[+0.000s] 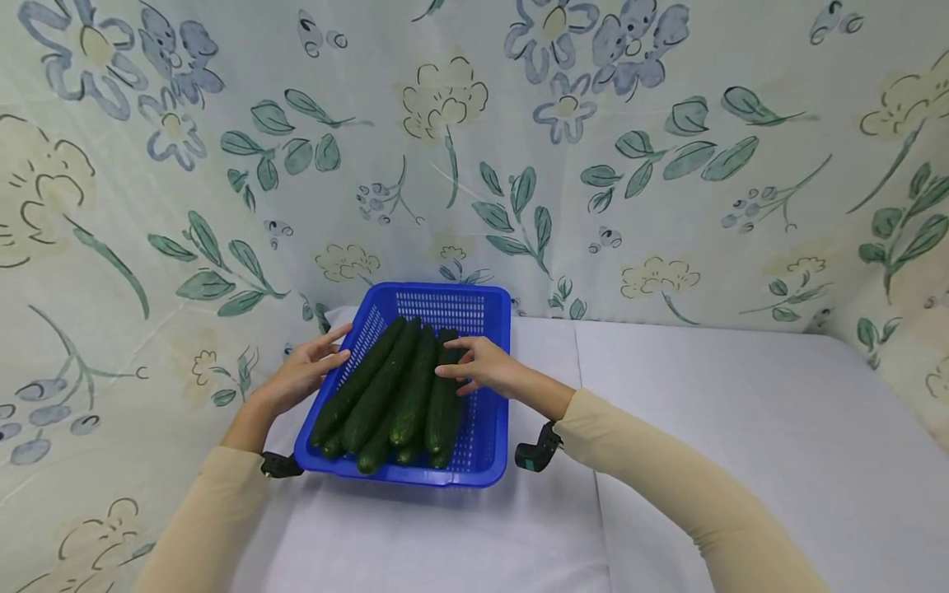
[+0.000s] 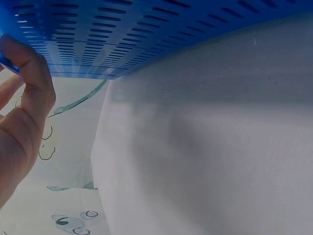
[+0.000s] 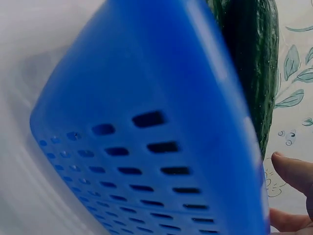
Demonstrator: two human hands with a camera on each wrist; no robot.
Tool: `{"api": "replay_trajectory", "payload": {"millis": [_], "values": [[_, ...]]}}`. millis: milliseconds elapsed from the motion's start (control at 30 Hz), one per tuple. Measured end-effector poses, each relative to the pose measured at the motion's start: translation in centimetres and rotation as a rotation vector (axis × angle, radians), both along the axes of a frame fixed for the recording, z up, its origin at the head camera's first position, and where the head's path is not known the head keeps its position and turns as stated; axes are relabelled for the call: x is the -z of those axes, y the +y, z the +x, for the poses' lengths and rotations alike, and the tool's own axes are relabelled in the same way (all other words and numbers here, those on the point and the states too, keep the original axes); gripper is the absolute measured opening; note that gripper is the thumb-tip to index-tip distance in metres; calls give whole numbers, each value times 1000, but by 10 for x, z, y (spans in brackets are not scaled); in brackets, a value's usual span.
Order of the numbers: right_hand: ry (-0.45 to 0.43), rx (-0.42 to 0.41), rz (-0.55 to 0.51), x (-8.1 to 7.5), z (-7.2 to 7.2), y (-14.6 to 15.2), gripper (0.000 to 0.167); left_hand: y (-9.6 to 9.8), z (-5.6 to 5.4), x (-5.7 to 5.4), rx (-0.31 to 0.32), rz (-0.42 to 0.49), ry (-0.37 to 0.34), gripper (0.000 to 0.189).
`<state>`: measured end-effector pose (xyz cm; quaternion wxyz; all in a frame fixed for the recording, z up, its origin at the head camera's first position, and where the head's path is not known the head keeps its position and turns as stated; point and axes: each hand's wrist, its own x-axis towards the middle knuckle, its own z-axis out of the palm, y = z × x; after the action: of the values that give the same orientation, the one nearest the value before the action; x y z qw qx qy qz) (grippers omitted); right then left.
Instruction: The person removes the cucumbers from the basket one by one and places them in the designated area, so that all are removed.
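A blue slotted plastic basket (image 1: 485,461) holds several dark green cucumbers (image 1: 381,395) lying lengthwise, side by side and partly stacked. My left hand (image 1: 300,375) is at the basket's left rim, its fingers extended and the tips right at the edge. In the left wrist view, a bent finger (image 2: 34,73) reaches up to the basket's lip. Over the rightmost cucumber (image 1: 442,403) is my right hand (image 1: 485,366), thumb and fingers spread apart above it. The right wrist view shows the thumb (image 3: 293,171) beside a cucumber (image 3: 257,63), beyond the basket wall (image 3: 122,73).
A white cloth (image 1: 689,428) covers the table, with a crease running front to back right of the basket. Behind and to the left hangs a curtain (image 1: 534,165) printed with flowers and leaves. Black wrist devices (image 1: 537,449) sit near the basket's sides.
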<state>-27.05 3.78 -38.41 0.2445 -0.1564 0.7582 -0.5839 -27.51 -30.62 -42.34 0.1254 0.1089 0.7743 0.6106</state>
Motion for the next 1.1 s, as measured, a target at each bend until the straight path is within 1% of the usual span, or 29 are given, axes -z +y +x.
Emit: {"api": "replay_trajectory", "payload": {"millis": [167, 433, 533, 633, 867, 1100], "values": [[-15, -8, 27, 2, -2, -3, 61, -1, 1, 0, 3, 5, 0, 62], [-91, -7, 60, 2, -3, -8, 63, -1, 1, 3, -3, 14, -15, 61], [-106, -1, 53, 3, -3, -9, 65, -1, 1, 3, -2, 13, -11, 61], [-103, -2, 42, 4, -4, -9, 65, -1, 1, 3, -2, 5, -7, 61], [-126, -2, -9, 3, -6, -5, 62, -1, -1, 2, -2, 2, -10, 61], [-157, -23, -47, 1, -9, 1, 62, -1, -3, 2, -9, -12, -3, 61]]}}
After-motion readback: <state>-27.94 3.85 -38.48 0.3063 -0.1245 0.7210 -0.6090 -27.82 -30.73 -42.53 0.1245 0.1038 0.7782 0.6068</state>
